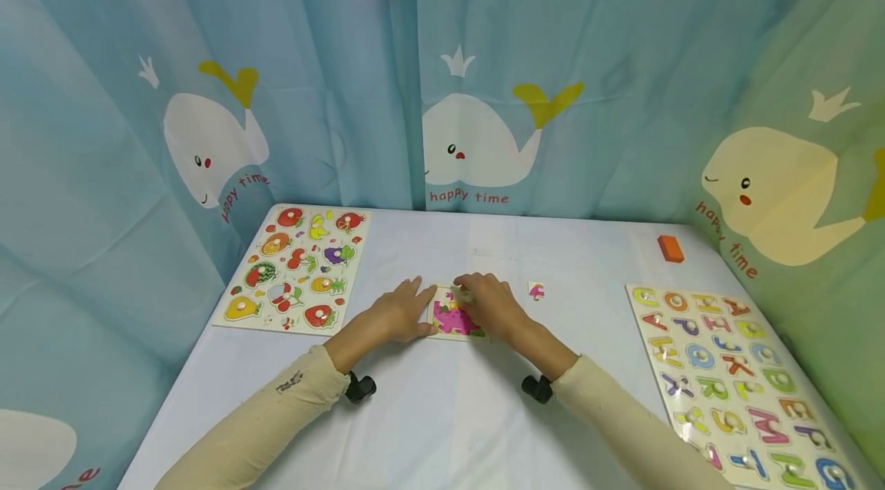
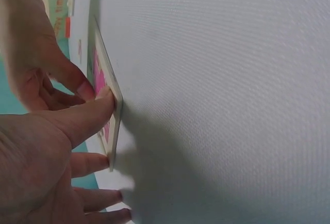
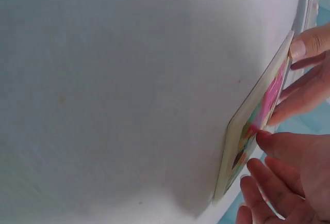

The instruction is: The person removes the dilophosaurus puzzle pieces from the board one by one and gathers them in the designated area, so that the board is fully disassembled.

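Note:
A small jigsaw puzzle board [image 1: 452, 319] with a pink animal picture lies on the table between both hands. My left hand [image 1: 401, 313] rests at its left side with fingers fairly straight and spread. In the left wrist view, the thumb of that hand touches the near corner of the board [image 2: 114, 102]. Over the right part of the picture is my right hand [image 1: 492, 306], its fingers bent and fingertips at the board [image 3: 234, 131]. Whether a piece lies between those fingertips is hidden. One loose puzzle piece [image 1: 535, 290] lies to the right of the right hand.
A fruit peg board [image 1: 224, 313] lies at the back left, and an alphabet peg board [image 1: 639, 298] along the right side. An orange block [image 1: 670, 248] sits at the back right. Curtains [image 1: 373, 91] with whale prints surround the white table [image 1: 429, 413].

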`<move>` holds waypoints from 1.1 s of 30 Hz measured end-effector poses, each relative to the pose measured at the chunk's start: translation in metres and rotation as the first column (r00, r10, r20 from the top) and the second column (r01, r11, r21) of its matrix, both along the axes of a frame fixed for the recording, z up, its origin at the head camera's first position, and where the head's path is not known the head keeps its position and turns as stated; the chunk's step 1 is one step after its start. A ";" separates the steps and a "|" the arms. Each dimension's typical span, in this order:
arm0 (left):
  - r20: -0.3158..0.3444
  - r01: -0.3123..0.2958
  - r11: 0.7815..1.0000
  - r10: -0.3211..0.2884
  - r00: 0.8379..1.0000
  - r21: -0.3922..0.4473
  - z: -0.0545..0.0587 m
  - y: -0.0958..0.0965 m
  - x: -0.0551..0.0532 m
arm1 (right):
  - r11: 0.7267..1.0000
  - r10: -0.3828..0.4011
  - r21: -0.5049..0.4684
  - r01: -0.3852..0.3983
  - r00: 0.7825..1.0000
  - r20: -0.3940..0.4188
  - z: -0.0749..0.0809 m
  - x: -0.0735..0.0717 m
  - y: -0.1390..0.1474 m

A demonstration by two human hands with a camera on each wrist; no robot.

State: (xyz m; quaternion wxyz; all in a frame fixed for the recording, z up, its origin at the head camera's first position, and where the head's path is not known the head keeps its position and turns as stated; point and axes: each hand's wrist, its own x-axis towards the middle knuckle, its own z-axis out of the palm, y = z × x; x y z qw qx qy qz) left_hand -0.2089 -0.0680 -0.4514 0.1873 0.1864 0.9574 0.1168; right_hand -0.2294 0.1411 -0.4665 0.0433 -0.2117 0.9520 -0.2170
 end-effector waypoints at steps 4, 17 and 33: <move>-0.002 -0.003 1.000 0.003 1.000 -0.003 0.000 0.000 -0.001 | 0.999 0.033 0.031 -0.030 0.996 -0.087 0.000 0.004 -0.002; 0.010 -0.014 1.000 0.014 1.000 -0.004 0.000 0.003 -0.001 | 0.997 0.077 0.017 -0.075 0.973 -0.216 -0.002 0.009 -0.004; 0.005 -0.018 0.999 0.018 1.000 -0.029 -0.002 0.005 -0.002 | 0.988 0.056 0.138 -0.066 0.996 0.072 0.015 -0.002 -0.008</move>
